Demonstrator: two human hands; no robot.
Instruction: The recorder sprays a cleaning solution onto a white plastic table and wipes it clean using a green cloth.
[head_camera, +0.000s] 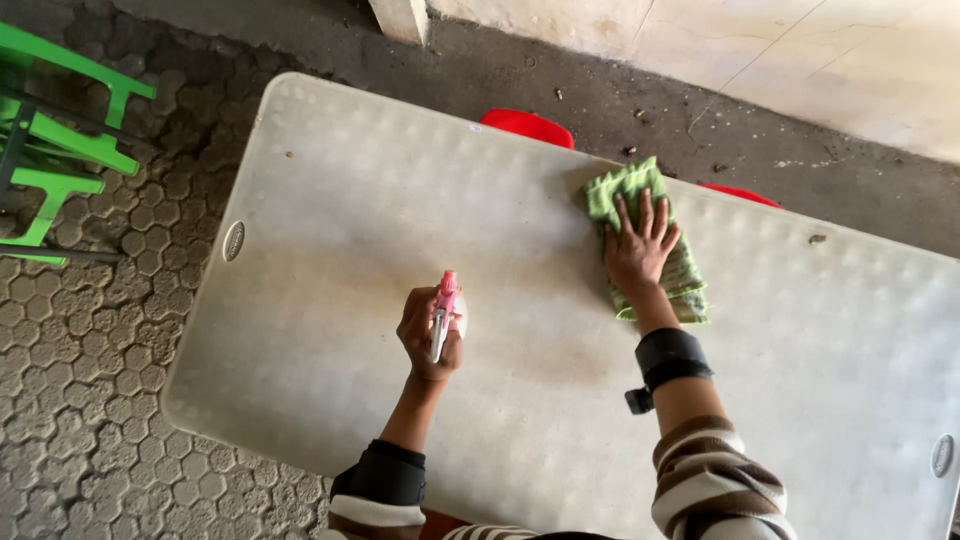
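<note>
Green plastic chair (60, 150) at far left on hexagon paving (90, 430) — two red stools (527, 127) behind the table.

Both forearms are bare from the pushed-up sleeves (715, 480) down to the hands, and those sleeves are knitted in broad stripes of brown and cream. The left sleeve (378, 490) ends in a wide black cuff (384, 472) bunched near the elbow, with a cream band and a brown band below it. On the right wrist sits a broad black band (670, 357), smooth and snug, with a small dark block (638, 400) sticking out from its lower edge.
</note>
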